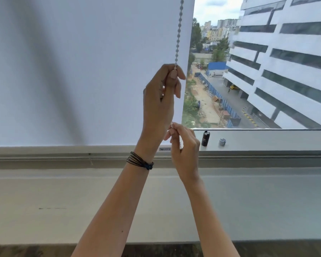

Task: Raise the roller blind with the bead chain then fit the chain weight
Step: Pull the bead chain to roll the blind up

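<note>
My 2 forearms (119,210) reach up from the bottom of the view. The left hand (161,101), with dark cords (140,161) round its wrist, is the upper one. Its fingers are curled round the bead chain (178,34), which drops along the right edge of the roller blind (91,71). The right hand (185,151) sits lower and pinches the chain between thumb and fingertips, just in front of the blind's bottom rail (63,149).

The blind hangs right down to the frame, so I judge the raising has barely begun. To do it well I'd pull 1 strand only, straight down in line with the chain. I'd go hand under hand, so 1 hand always grips and the beads don't skip. If the blind doesn't climb, I'd swap to the other strand.

A black cylinder (205,138) and a small grey cap (223,142) stand on the sill (267,141), near the right hand. 1 of them is probably the chain weight, though I cannot tell which.
</note>
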